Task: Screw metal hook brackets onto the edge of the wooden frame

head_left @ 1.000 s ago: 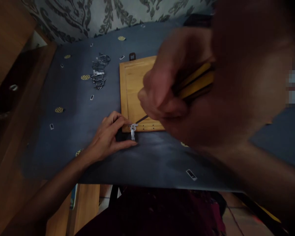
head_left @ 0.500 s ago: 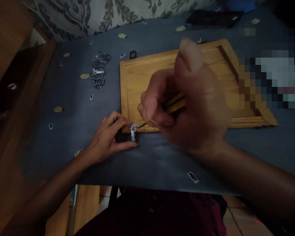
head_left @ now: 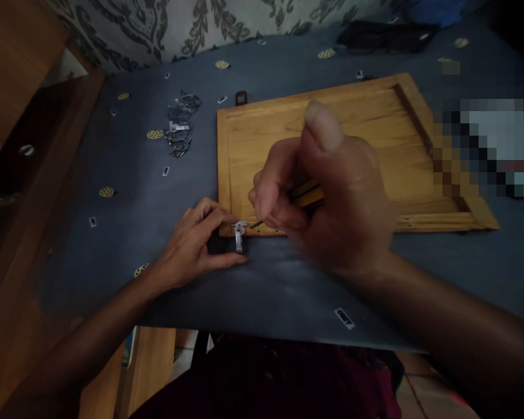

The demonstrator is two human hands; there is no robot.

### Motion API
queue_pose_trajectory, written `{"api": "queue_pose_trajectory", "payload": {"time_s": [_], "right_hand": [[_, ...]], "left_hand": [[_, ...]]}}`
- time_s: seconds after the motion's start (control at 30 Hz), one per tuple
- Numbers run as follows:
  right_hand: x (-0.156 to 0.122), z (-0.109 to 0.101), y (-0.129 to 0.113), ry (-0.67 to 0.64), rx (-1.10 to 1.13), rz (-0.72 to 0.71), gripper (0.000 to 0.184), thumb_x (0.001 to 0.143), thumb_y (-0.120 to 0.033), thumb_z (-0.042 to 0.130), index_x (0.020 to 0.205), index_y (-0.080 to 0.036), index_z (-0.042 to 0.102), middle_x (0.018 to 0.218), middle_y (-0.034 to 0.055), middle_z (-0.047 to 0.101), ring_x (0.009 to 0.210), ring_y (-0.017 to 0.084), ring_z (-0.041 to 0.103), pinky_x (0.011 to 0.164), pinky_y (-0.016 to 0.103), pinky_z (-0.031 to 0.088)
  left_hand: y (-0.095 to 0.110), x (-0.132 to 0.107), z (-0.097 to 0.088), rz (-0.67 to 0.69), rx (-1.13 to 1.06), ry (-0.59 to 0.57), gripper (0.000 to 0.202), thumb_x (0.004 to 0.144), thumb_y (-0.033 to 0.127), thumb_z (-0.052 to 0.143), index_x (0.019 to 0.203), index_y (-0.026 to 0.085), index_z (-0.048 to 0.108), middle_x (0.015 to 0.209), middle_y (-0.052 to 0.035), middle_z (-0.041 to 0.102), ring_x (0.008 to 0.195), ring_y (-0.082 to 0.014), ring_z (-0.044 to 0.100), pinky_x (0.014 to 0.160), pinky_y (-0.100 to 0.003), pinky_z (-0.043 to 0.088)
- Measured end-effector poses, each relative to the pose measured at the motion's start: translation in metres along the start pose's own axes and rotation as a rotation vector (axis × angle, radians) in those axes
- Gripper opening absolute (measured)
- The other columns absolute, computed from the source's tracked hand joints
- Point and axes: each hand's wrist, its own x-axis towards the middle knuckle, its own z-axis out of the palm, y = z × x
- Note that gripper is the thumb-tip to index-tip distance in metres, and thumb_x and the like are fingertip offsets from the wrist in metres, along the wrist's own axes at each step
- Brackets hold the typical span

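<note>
We see a honey-yellow wooden panel (head_left: 262, 145) with darker brown grain across the middle of the frame. At its lower left corner the metal piece (head_left: 239, 237) is silvery; near centre, the tool's handle (head_left: 311, 198) is yellow striped with black. The metal parts (head_left: 180, 125) at upper left look grey and silver. Our counter (head_left: 131, 154) is slate blue, patterned with black-dotted yellow ovals and small black-and-white labels. Dark leafy scrolls cover the pale wall (head_left: 248, 20) along the top.

Loose fittings (head_left: 179, 127) lie left of the panel (head_left: 367, 110) on the table (head_left: 271, 297)
</note>
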Motion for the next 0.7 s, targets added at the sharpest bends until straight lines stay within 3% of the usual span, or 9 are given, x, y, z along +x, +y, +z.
{"api": "queue_pose_trajectory", "payload": {"time_s": [0.33, 0.43, 0.53, 0.7], "right_hand": [[-0.001, -0.002, 0.003, -0.018, -0.003, -0.003, 0.065, 0.104, -0.065, 0.055, 0.052, -0.026, 0.063, 0.04, -0.0044, 0.035, 0.036, 0.01, 0.029, 0.042, 0.035, 0.027], [-0.003, -0.005, 0.004, -0.018, -0.035, 0.006, 0.056, 0.102, -0.057, 0.062, 0.055, -0.026, 0.066, 0.041, -0.0051, 0.037, 0.037, 0.01, 0.03, 0.043, 0.034, 0.03], [-0.006, -0.009, 0.005, -0.036, -0.075, -0.023, 0.055, 0.105, -0.052, 0.057, 0.058, -0.026, 0.067, 0.042, -0.0051, 0.04, 0.038, 0.011, 0.032, 0.044, 0.033, 0.032], [-0.012, -0.013, 0.01, -0.105, -0.051, -0.065, 0.057, 0.109, -0.055, 0.051, 0.064, -0.024, 0.07, 0.048, -0.0039, 0.045, 0.042, 0.012, 0.033, 0.048, 0.032, 0.035]], "left_hand": [[0.0, 0.0, -0.003, 0.002, -0.082, 0.001, 0.067, 0.083, 0.068, 0.083, 0.131, 0.024, 0.066, 0.117, -0.0076, 0.069, 0.111, -0.0297, 0.067, 0.102, -0.047, 0.054], [-0.001, 0.0, -0.002, -0.002, -0.087, -0.005, 0.067, 0.084, 0.069, 0.082, 0.131, 0.025, 0.065, 0.116, -0.0073, 0.068, 0.109, -0.0288, 0.067, 0.098, -0.045, 0.056], [-0.003, 0.0, -0.001, 0.006, -0.097, 0.031, 0.068, 0.082, 0.072, 0.082, 0.129, 0.026, 0.065, 0.115, -0.0074, 0.068, 0.106, -0.0283, 0.066, 0.093, -0.044, 0.056], [-0.005, -0.001, 0.002, 0.013, -0.153, 0.104, 0.068, 0.079, 0.074, 0.083, 0.122, 0.024, 0.067, 0.104, -0.0047, 0.064, 0.095, -0.0247, 0.062, 0.084, -0.039, 0.056]]}}
